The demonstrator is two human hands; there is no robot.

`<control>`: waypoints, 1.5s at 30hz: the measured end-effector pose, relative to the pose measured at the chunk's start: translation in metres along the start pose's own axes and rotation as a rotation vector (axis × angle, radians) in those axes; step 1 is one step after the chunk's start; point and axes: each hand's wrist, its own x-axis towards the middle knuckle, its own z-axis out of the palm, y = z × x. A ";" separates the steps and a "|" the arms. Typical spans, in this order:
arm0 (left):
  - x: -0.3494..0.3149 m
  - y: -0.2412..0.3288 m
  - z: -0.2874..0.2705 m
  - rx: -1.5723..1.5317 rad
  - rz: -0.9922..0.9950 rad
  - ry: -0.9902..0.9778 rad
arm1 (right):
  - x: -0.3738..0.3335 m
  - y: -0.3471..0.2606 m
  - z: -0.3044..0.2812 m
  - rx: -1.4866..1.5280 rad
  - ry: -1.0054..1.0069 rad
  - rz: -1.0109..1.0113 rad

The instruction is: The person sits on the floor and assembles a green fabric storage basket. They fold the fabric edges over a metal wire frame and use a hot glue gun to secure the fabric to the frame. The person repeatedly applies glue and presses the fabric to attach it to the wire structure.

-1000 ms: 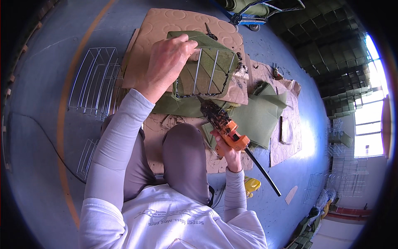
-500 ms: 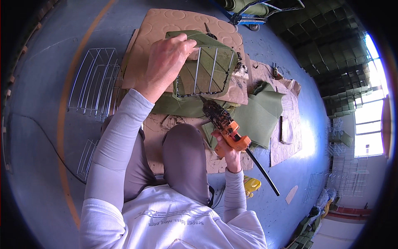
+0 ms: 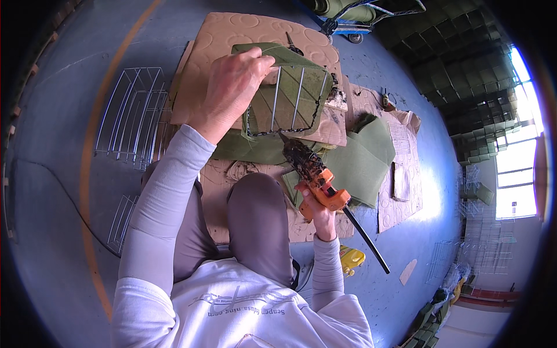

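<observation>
My left hand (image 3: 239, 81) is closed on the upper left edge of a small wire basket frame (image 3: 275, 95) covered with green mesh fabric (image 3: 264, 52). Dark glue runs in a bumpy line along the frame's lower and right edges. My right hand (image 3: 318, 207) grips an orange glue gun (image 3: 331, 190), its front caked in black glue. A long black glue stick (image 3: 366, 239) juts from the back of the gun. The gun's nozzle (image 3: 283, 137) points up at the frame's lower edge, touching it or very near it.
Embossed tan padding (image 3: 232, 32) lies under the work, with more green fabric (image 3: 365, 159) to the right. Bare wire baskets (image 3: 133, 116) stand on the floor at left. A yellow tool (image 3: 351, 259) sits by my right forearm. Stacked green baskets (image 3: 452, 75) line the far right.
The glue gun's nozzle has shifted slightly left and up along the frame's lower edge. My left hand and the frame stay nearly still.
</observation>
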 end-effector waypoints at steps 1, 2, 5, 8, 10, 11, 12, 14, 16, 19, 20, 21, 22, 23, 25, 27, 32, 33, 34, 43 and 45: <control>0.001 0.000 0.000 -0.002 -0.003 -0.002 | 0.001 -0.001 0.000 -0.017 -0.008 -0.005; 0.002 0.001 -0.001 -0.004 -0.005 -0.004 | 0.001 -0.002 0.000 0.002 -0.001 -0.010; 0.002 0.001 -0.002 0.005 -0.009 -0.019 | 0.000 0.000 0.002 0.005 -0.004 -0.012; 0.002 0.000 0.000 0.007 -0.003 -0.015 | 0.000 -0.001 -0.001 -0.051 -0.034 0.008; 0.001 -0.001 -0.001 0.007 0.004 -0.002 | 0.000 -0.002 0.001 -0.013 -0.035 0.017; 0.000 -0.002 -0.001 0.007 0.008 0.006 | 0.000 -0.002 0.003 -0.002 -0.021 0.000; 0.000 -0.002 -0.001 0.001 0.013 0.012 | 0.000 -0.003 0.004 0.006 -0.003 -0.017; 0.000 0.000 0.000 0.007 0.002 -0.008 | 0.000 -0.003 0.005 0.009 0.015 -0.027; 0.001 0.000 -0.001 0.007 0.002 -0.011 | 0.001 -0.004 0.004 0.001 0.012 -0.015; 0.001 0.000 0.000 -0.001 0.014 -0.001 | 0.002 0.001 0.003 0.012 -0.045 -0.055; 0.002 0.000 0.000 0.004 0.011 -0.002 | 0.002 0.002 0.003 -0.013 -0.054 -0.050; 0.003 -0.001 -0.001 0.009 0.009 -0.003 | 0.003 0.002 0.004 -0.038 -0.063 -0.044; 0.003 0.000 -0.001 0.006 0.008 -0.009 | 0.003 0.002 0.006 -0.064 -0.072 -0.039; 0.002 0.000 -0.002 0.002 0.008 -0.015 | 0.002 0.000 0.006 -0.057 -0.065 -0.007; 0.002 0.001 -0.003 -0.006 0.004 -0.021 | 0.000 -0.001 0.008 0.002 -0.051 -0.019; 0.002 0.001 -0.005 -0.017 -0.005 -0.019 | 0.000 0.000 0.008 0.033 -0.034 -0.024; 0.002 0.002 -0.011 0.012 -0.015 -0.065 | -0.002 0.004 0.001 0.024 0.024 -0.014; 0.002 0.003 -0.012 0.009 -0.009 -0.066 | -0.001 0.005 -0.002 0.032 0.023 -0.017; 0.002 0.004 -0.012 0.009 -0.004 -0.063 | 0.000 0.007 -0.005 0.040 0.022 -0.019; 0.002 0.005 -0.012 0.016 0.014 -0.056 | -0.001 0.004 -0.004 0.006 0.067 0.003; 0.001 0.003 -0.010 0.013 0.031 -0.028 | -0.001 0.002 -0.003 -0.001 0.064 0.015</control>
